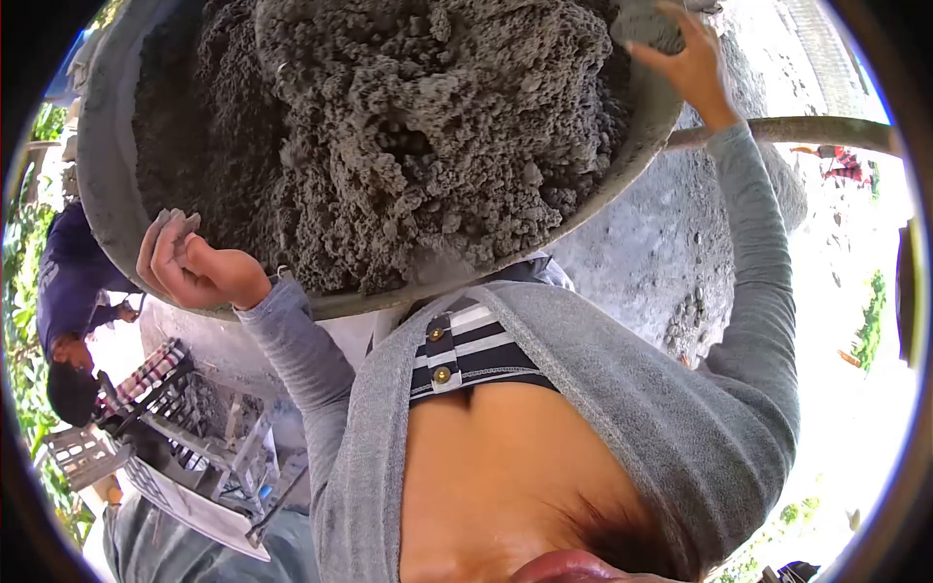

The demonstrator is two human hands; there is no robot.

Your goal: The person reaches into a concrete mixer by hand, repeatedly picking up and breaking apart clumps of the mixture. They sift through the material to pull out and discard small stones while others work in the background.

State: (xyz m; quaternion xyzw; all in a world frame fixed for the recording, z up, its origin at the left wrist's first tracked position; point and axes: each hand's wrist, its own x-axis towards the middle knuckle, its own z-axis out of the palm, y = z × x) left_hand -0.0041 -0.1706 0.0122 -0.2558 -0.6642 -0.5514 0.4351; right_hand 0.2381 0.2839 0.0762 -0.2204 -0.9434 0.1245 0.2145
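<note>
A large round basin holds a heap of damp, crumbly grey mix. At the basin's left rim is my left hand, its fingers loosely bent, the thumb apart and the fingertips coated grey; nothing shows in it. My right hand is over the upper right rim, with thumb and fingers spread beside a rounded grey lump. Whether the hand touches that lump cannot be made out.
A person in dark clothes bends down at the left. Below them stand a slatted crate and a metal frame. A long pole extends right from the basin, above grey, dusty ground.
</note>
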